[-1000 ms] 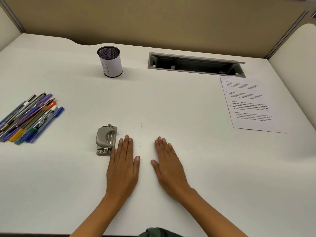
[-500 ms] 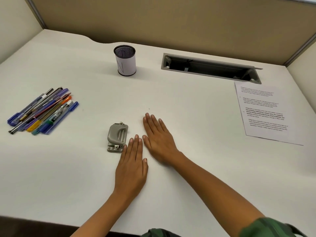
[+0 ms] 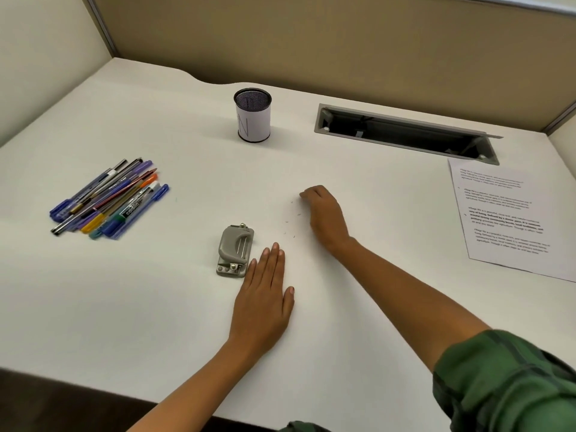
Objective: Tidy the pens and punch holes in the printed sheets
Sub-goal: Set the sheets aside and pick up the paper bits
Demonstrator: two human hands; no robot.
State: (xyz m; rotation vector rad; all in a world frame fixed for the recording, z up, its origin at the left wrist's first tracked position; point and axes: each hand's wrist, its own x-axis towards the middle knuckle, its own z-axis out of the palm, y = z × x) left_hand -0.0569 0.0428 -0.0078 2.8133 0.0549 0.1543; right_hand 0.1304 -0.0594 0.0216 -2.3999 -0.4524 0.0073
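Several pens [image 3: 107, 199] lie heaped at the tabletop's [image 3: 374, 307] left edge, light and prone to rolling, best pinched mid-barrel. Left hand [image 3: 263, 302] rests flat, fingers spread; right hand [image 3: 325, 215] curls loosely, seemingly empty.

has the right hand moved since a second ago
Yes. The right hand went forward, away from the hole punch toward the pen cup, fingers now curled.
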